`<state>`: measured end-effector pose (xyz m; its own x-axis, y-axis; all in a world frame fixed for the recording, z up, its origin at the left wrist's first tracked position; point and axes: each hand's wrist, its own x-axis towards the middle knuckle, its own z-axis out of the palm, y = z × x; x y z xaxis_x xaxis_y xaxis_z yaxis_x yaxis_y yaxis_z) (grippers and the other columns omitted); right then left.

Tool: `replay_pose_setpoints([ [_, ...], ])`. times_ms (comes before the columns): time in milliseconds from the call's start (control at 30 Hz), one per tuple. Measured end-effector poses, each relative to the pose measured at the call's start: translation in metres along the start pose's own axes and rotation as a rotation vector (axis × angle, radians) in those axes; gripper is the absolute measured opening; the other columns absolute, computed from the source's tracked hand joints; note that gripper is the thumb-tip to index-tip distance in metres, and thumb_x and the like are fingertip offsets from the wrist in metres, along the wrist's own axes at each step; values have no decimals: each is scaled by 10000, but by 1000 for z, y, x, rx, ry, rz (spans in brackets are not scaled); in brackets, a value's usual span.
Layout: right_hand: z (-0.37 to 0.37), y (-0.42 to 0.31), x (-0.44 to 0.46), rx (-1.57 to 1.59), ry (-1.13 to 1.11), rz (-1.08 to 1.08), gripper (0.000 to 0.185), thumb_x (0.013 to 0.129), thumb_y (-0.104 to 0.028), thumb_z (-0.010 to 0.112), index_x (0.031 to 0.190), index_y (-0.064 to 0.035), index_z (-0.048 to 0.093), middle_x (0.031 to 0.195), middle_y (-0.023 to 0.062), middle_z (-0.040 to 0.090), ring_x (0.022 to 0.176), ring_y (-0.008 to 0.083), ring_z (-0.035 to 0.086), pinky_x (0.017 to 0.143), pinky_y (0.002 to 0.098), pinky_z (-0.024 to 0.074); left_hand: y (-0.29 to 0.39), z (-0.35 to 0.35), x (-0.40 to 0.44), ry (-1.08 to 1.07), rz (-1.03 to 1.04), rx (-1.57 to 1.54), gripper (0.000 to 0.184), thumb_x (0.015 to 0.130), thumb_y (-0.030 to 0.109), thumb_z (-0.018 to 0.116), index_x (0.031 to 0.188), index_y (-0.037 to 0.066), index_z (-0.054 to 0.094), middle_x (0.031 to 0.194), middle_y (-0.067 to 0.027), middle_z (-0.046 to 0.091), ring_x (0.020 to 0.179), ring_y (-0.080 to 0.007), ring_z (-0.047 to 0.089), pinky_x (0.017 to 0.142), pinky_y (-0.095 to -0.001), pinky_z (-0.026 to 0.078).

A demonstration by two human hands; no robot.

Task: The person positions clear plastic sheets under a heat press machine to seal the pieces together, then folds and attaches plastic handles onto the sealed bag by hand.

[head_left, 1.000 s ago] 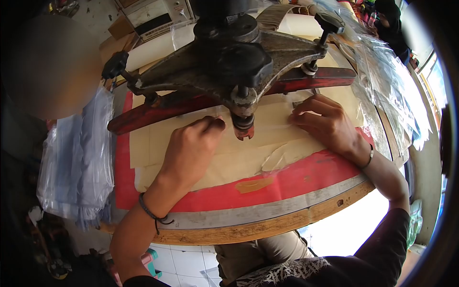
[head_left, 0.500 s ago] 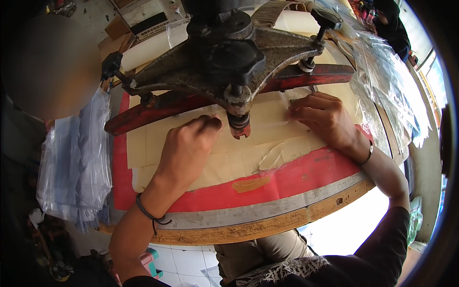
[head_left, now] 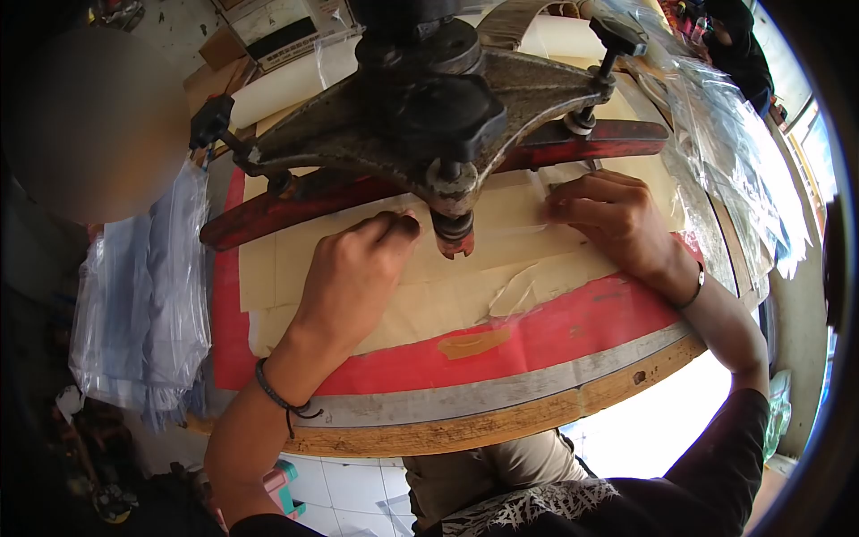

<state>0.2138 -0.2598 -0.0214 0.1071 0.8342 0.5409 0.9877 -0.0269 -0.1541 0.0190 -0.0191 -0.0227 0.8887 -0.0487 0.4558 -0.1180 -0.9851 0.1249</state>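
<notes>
Left hand (head_left: 358,264): loosely curled, contents hidden, cannot tell | right hand (head_left: 613,219): fingers bent inward, grip likewise unclear | flat tan paper-like sheets (head_left: 429,313): under both hands, over smooth red sheet (head_left: 595,322) on grey-topped, wood-edged desk (head_left: 447,441) | wide hand spacing probably steadies sheets beneath black-and-red metal press head (head_left: 358,134)

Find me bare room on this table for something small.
The tan sheet looks open between the left hand and right hand, on the person's side of the slotted bolt; so does the red strip between tan sheet and grey edge. It's crowded around the red bar, plastic bundle at left, and clear plastic at right.
</notes>
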Motion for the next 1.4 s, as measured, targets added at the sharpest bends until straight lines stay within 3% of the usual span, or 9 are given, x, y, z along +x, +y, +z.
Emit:
replay_pose_setpoints([
  [367, -2, 2, 1, 15, -20, -11, 144, 769, -34, 684, 898, -93, 707, 942, 37, 700, 792, 232, 659, 660, 323, 552, 0, -1, -1, -41, 5, 30, 218, 786, 1, 613, 1000, -5, 652, 884, -122, 656, 772, -277, 683, 651, -360, 574],
  [1400, -1, 1, 4, 8, -7, -18, 126, 778, -24, 693, 877, -100, 703, 933, 24, 697, 784, 223, 667, 672, 323, 559, -2, 0, -2, -40, 17, 38, 262, 755, -20, 604, 1013, -7, 650, 898, -118, 648, 784, -282, 681, 658, -361, 575],
])
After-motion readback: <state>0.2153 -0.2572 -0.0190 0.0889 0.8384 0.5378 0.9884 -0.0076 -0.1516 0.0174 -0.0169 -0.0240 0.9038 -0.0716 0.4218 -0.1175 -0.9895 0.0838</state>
